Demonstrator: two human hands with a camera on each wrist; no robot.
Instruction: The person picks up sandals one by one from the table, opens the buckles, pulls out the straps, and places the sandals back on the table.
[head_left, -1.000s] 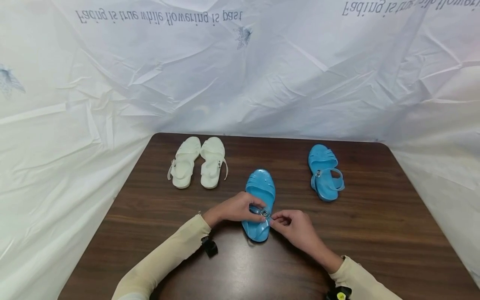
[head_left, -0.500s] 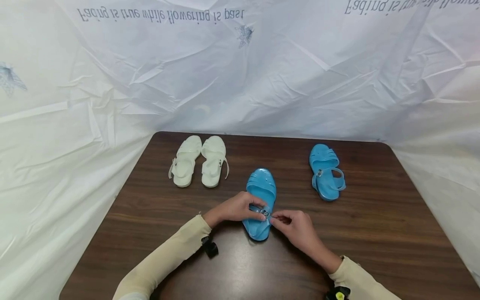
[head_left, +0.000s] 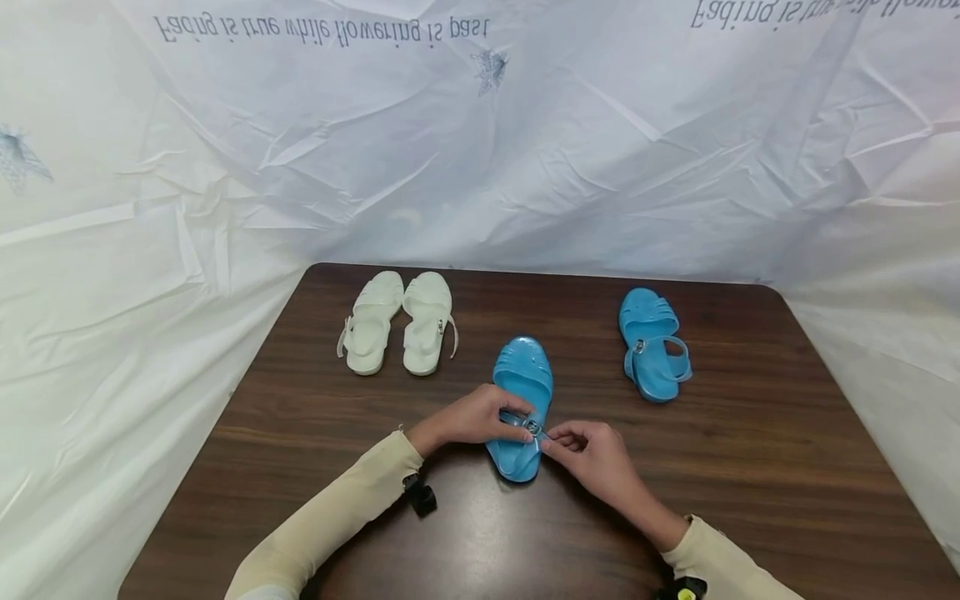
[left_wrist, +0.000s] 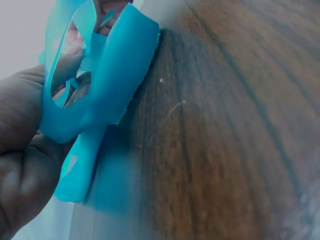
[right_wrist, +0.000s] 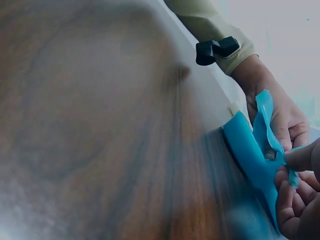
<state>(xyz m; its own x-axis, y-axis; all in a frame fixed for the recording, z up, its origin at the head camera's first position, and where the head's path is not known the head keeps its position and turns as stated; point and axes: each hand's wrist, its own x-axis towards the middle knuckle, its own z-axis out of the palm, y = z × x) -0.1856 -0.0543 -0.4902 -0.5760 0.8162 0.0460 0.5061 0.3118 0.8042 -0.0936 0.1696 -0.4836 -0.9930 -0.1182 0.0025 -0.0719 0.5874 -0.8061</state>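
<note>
A glossy blue sandal [head_left: 522, 367] lies on the table, toe pointing away from me. My left hand [head_left: 478, 415] reaches over its left side and holds the ankle strap by the metal buckle [head_left: 533, 427]. From the right, my right hand [head_left: 592, 457] pinches the strap's end between thumb and fingers. In the left wrist view the sandal's heel [left_wrist: 127, 55] rests on the wood, and the strap loops up past my left thumb. The right wrist view shows both hands meeting at the strap [right_wrist: 265, 112]; fingers partly hide the buckle there.
A matching blue sandal [head_left: 649, 350] stands at the back right of the brown wooden table [head_left: 735, 467]. Two white sandals [head_left: 375, 312] sit side by side at the back left. White printed sheeting [head_left: 480, 183] hangs behind the table.
Both hands stay at the buckle with nearly the same hold. My right hand has shifted very slightly; the sandals have not visibly moved on the table.
</note>
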